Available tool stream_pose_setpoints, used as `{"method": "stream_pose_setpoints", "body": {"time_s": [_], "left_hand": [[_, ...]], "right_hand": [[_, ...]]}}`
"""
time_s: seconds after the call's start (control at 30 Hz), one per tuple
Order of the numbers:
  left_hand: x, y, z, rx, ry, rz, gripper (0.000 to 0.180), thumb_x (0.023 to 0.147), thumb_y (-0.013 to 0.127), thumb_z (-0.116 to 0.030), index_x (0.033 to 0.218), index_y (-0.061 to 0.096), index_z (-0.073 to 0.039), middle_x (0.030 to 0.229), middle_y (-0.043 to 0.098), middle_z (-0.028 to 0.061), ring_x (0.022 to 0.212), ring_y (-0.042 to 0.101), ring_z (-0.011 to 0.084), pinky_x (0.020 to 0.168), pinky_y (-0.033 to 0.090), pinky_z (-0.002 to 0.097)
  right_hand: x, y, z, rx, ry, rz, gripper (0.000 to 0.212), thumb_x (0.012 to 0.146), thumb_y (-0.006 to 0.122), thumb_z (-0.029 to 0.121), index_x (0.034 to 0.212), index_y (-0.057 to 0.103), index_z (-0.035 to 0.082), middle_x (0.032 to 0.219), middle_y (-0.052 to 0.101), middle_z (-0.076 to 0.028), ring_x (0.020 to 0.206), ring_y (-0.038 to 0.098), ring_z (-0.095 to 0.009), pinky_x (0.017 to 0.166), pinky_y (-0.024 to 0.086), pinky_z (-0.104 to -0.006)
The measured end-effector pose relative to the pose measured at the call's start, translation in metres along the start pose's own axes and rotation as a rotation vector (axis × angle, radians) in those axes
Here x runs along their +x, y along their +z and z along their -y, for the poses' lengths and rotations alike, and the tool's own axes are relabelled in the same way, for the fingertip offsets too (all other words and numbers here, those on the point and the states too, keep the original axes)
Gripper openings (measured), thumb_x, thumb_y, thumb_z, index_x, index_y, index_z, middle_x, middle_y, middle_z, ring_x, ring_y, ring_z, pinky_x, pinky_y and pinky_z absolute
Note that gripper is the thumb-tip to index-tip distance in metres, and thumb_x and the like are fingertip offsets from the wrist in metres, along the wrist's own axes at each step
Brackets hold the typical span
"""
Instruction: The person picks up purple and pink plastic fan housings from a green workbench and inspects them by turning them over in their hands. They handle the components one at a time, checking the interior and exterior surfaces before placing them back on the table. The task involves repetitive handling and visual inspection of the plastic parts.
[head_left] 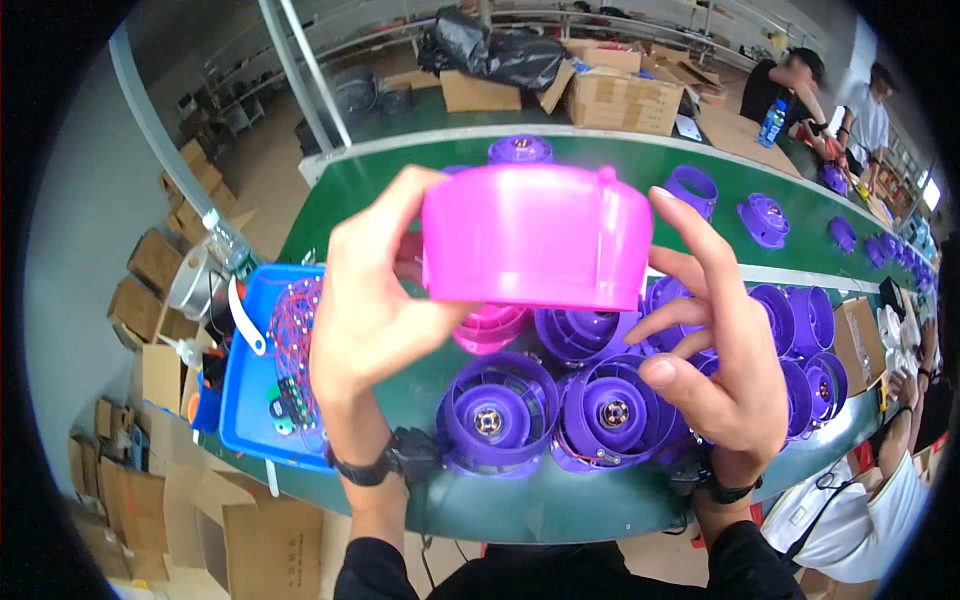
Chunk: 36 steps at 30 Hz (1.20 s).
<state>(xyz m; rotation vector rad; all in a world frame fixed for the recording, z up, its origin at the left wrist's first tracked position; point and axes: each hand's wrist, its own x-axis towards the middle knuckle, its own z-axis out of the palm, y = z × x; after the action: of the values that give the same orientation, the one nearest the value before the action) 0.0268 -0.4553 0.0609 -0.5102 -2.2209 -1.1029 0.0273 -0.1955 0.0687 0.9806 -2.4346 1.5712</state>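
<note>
A blue tray (245, 400) of wired parts is seen at the left. A pink round housing (537, 237) is gripped by the left hand (365, 310) and the right hand (715, 350), raised above purple fan housings (555, 410) clustered on the green table (350, 200).

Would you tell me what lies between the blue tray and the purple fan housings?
In the head view, the left hand and wrist cross between the blue tray and purple fan housings, over bare green table.
</note>
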Motion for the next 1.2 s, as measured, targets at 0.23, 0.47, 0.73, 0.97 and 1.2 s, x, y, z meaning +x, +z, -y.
{"method": "stream_pose_setpoints", "body": {"time_s": [0.23,0.47,0.73,0.97,1.2], "left_hand": [[-0.003,0.011,-0.030,-0.089,-0.103,0.065,0.054,0.064,0.079,-0.007,0.113,0.059,0.000,0.108,0.062,0.0135,0.090,0.067,0.0219,0.072,0.056,0.0303],[-0.009,0.019,-0.034,-0.031,0.219,0.170,0.097,0.052,0.087,-0.021,0.137,0.044,-0.002,0.146,0.038,0.0218,0.132,0.047,0.0324,0.101,0.047,0.0397],[-0.008,0.042,-0.031,-0.431,0.210,-0.166,0.136,0.048,0.094,-0.030,0.153,0.013,0.000,0.152,0.029,0.0271,0.135,0.045,0.0354,0.099,0.053,0.0426],[-0.008,0.044,-0.032,-0.405,0.089,-0.241,0.141,0.047,0.095,-0.034,0.154,0.011,0.000,0.141,0.044,0.0233,0.116,0.060,0.0310,0.088,0.059,0.0368],[-0.005,0.047,-0.035,-0.545,0.009,-0.169,0.138,0.050,0.096,-0.030,0.154,0.011,0.001,0.137,0.047,0.0204,0.105,0.066,0.0274,0.087,0.059,0.0349]], "right_hand": [[0.004,0.014,-0.007,0.092,-0.108,-0.173,0.089,0.087,0.065,0.043,0.152,0.021,0.001,0.144,0.043,-0.028,0.114,0.062,-0.028,0.068,0.054,-0.0246],[0.001,0.024,-0.019,-0.006,-0.309,-0.301,0.090,0.077,0.080,0.026,0.142,0.022,0.005,0.139,0.037,-0.019,0.129,0.050,-0.037,0.096,0.051,-0.0424],[0.003,0.019,-0.012,-0.272,-0.376,-0.294,0.077,0.067,0.085,0.017,0.127,0.041,0.002,0.126,0.045,-0.013,0.112,0.054,-0.026,0.092,0.045,-0.0336],[0.003,0.013,-0.012,-0.299,-0.448,-0.276,0.080,0.062,0.084,0.014,0.130,0.046,0.001,0.126,0.050,-0.014,0.117,0.050,-0.024,0.097,0.043,-0.0360],[0.003,0.010,-0.015,-0.296,-0.473,-0.275,0.097,0.060,0.083,0.014,0.144,0.036,0.001,0.145,0.040,-0.017,0.133,0.045,-0.029,0.104,0.043,-0.0414]]}}
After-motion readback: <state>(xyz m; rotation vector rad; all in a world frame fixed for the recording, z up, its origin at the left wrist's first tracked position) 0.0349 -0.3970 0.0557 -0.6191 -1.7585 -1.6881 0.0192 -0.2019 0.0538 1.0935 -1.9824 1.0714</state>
